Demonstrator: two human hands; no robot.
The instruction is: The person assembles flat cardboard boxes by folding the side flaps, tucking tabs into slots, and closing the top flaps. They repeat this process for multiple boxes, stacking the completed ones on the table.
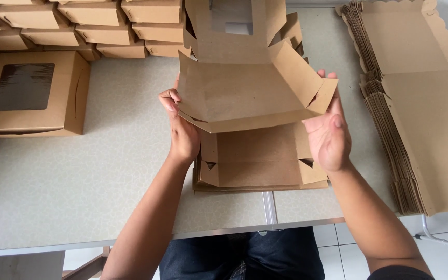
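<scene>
Holding a half-folded box blank (245,96) of plain brown kraft card at the middle of the frame, I grip its left edge with my left hand (181,129), fingers curled around the fold. My right hand (329,129) is open and flat, palm pressed against the raised right flap. The card is matte and stiff, with creased walls slanting upward and a rectangular window cut into the lid panel at the upper centre.

Just below it, under my wrists, lies a low pile of flat blanks (257,166) of the same card, with small triangular slots at the corners. They rest on a pale table (79,176) with a faint crackled pattern and a metal rim.

At the left of the frame sits a finished box (32,96), square, with a dark, glossy film window in its lid. Along the upper left, stacked boxes (79,26) run in rows. At the right, a tall stack of unfolded blanks (416,119) fans out, its layered edges ribbed and its top edge scalloped.
</scene>
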